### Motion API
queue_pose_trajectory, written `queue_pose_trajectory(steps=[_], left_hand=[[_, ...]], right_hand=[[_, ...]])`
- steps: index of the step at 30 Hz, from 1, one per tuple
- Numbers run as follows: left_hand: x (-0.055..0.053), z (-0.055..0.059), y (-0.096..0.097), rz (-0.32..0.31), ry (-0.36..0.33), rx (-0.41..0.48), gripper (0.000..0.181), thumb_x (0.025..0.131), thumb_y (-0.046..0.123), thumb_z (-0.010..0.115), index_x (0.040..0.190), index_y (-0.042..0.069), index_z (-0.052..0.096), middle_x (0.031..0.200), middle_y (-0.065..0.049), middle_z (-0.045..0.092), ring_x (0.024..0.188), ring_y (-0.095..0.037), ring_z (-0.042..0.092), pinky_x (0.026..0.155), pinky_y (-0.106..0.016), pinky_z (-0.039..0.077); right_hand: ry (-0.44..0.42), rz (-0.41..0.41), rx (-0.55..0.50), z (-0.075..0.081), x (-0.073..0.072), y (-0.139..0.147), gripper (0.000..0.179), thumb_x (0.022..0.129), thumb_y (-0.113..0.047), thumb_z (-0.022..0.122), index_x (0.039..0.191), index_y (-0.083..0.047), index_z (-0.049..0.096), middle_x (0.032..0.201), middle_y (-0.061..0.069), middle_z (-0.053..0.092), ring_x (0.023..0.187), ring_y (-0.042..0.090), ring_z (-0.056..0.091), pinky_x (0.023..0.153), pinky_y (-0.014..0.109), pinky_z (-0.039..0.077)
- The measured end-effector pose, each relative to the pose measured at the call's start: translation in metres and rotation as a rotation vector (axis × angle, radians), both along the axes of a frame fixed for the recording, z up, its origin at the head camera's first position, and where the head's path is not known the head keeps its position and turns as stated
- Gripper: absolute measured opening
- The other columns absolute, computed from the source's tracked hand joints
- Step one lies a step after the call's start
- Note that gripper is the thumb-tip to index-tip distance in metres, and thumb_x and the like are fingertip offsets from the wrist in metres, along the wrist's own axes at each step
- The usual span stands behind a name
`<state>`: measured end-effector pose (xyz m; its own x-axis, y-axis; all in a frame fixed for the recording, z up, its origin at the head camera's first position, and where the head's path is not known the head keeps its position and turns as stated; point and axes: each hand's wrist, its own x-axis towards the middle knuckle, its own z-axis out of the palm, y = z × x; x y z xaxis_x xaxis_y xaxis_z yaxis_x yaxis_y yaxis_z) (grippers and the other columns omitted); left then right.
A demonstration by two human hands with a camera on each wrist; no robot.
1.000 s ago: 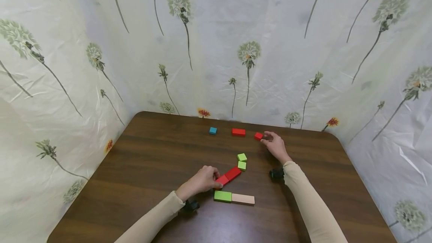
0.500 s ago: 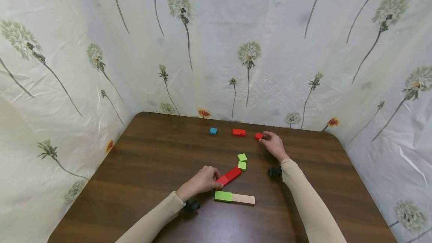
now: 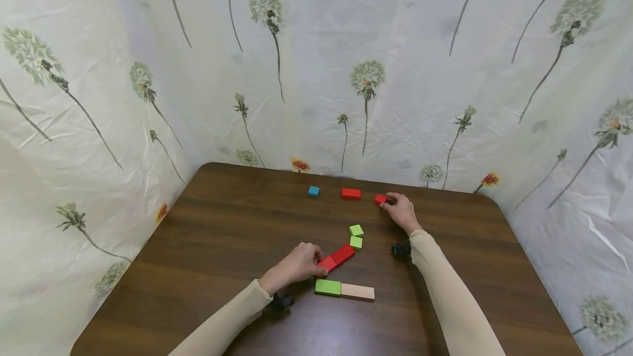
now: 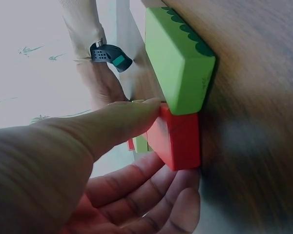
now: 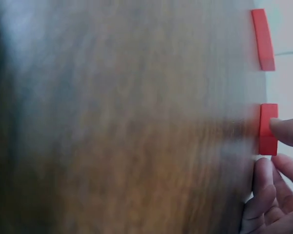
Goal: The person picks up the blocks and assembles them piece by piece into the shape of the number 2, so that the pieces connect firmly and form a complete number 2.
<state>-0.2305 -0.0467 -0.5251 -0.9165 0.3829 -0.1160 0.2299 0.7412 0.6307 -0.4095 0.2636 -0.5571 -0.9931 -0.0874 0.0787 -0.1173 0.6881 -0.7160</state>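
My left hand [image 3: 295, 263] holds the near end of a red block [image 3: 327, 264], thumb on one side and fingers on the other. In the left wrist view that red block [image 4: 183, 141] sits right beside a green block [image 4: 173, 58] with a dark scalloped edge. A second red block [image 3: 343, 254] continues the slanting row, leading to two small light-green blocks [image 3: 356, 243]. At the far right of the table my right hand [image 3: 403, 214] pinches a small red block [image 3: 379, 199]. The right wrist view shows the thumb on this small block [image 5: 268, 139] and fingers at its end.
Along the back of the brown table [image 3: 237, 218] lie a blue block [image 3: 314, 191] and a longer red block [image 3: 351, 194]. In front of the slanting row, the green block [image 3: 328, 287] adjoins a pale pink block [image 3: 357, 292]. A flowered curtain [image 3: 306, 70] borders the table.
My right hand has shifted slightly left, its fingers closing onto the small red block. The left hand stays where it was, holding its red block.
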Motion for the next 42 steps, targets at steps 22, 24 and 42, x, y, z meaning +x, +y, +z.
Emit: queue_pose_trajectory(steps=[22, 24, 42], left_hand=[[-0.001, 0.000, 0.002, 0.021, -0.028, -0.010, 0.024, 0.078, 0.023, 0.081, 0.090, 0.006, 0.069, 0.070, 0.002, 0.055, 0.061, -0.009, 0.046, 0.055, -0.021, 0.039], [-0.001, 0.000, 0.002, 0.021, -0.026, -0.012, 0.025, 0.078, 0.023, 0.081, 0.091, 0.005, 0.069, 0.070, 0.002, 0.056, 0.061, -0.009, 0.046, 0.055, -0.021, 0.039], [-0.003, -0.001, 0.001, 0.009, -0.016, -0.011, 0.025, 0.079, 0.023, 0.081, 0.092, 0.005, 0.069, 0.071, 0.002, 0.055, 0.061, -0.009, 0.046, 0.055, -0.021, 0.039]], right_hand=[[0.016, 0.005, 0.039, 0.001, 0.004, -0.001, 0.041, 0.094, -0.018, 0.063, 0.130, 0.000, 0.057, 0.128, 0.025, 0.055, 0.108, 0.038, 0.054, 0.092, 0.050, 0.043], [0.019, 0.006, 0.049, 0.001, 0.005, -0.001, 0.040, 0.093, -0.018, 0.063, 0.129, -0.001, 0.058, 0.126, 0.025, 0.057, 0.099, 0.035, 0.056, 0.086, 0.046, 0.044], [0.008, 0.101, 0.069, 0.005, 0.013, 0.000, 0.040, 0.093, -0.021, 0.065, 0.128, -0.005, 0.060, 0.126, 0.020, 0.061, 0.096, 0.029, 0.058, 0.079, 0.039, 0.047]])
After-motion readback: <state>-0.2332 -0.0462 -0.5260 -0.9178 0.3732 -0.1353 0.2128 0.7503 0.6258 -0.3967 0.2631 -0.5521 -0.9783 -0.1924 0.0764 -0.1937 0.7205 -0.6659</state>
